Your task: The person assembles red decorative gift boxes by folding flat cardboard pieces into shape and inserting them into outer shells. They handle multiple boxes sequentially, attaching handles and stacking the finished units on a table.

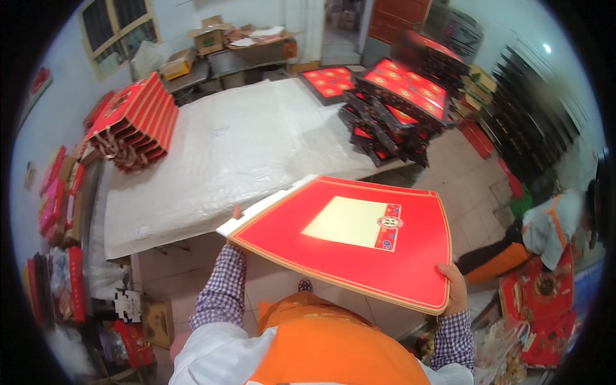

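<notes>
A large flat stack of red printed cardboard point(282, 231) is held tilted in front of my body, over the near edge of the table. It has thin gold borders, a cream panel with a patterned strip, and white stepped edges on its left side. My right hand point(454, 287) grips its near right corner, thumb on the upper face. At the left end, my left hand point(237, 212) is mostly hidden under the cardboard; one fingertip shows over the white edge. How that hand's other fingers lie cannot be seen.
The table point(224, 147) has a whitish plastic cover. Red gift bags with handles point(135, 122) stand at its left; red-and-black trays point(398, 96) are piled at its right. A person in an orange apron point(545, 231) is at the right beside red packaging point(539, 295).
</notes>
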A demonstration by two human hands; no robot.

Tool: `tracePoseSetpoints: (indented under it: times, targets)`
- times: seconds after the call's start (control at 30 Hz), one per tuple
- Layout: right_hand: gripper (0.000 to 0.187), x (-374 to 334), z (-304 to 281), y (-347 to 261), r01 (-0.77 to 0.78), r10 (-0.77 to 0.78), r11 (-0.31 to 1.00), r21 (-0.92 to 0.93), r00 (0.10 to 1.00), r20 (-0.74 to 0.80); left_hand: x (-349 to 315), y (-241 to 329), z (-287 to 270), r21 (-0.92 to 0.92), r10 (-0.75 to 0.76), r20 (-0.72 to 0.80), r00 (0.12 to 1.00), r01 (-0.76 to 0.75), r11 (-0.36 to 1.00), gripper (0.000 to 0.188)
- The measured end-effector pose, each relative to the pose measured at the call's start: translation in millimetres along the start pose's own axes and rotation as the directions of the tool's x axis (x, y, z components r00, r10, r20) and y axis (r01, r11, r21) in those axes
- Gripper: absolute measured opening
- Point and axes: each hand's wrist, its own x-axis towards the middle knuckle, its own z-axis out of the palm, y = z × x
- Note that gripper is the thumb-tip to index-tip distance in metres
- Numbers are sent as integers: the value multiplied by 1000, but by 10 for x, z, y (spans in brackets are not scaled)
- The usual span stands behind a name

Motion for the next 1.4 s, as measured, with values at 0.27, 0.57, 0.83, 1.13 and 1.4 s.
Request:
tracePoseSetpoints:
  times: [0.27, 0.57, 0.83, 1.13, 1.4]
  targets:
    - [44, 1441, 1271, 215, -21, 69, 993, -115, 900, 430, -889, 1463, -323, 114, 376, 103, 921, -386, 915, 69]
    - [55, 4067, 1987, 1240, -31, 171, 955, -294, 870, 463, -319, 2593, -687, 526, 326, -173, 929, -193, 828, 55]
    - [63, 4948, 1688, 3091, 208, 230, -235, -949, 961, 154, 737, 2474, -2680, 776, 550, -620, 560, 540, 324, 46]
    - [59, 5508, 1659, 2994, 58, 131, -237, -970, 991, 27, 899, 1862, -2675, 573, 758, -490, 430, 814, -92, 38]
    - [49, 5995, 1637, 3180, 84, 205, -198, -977, 978, 42, 942, 1973, -2577, 505, 682, -657, 320, 859, 82, 35]
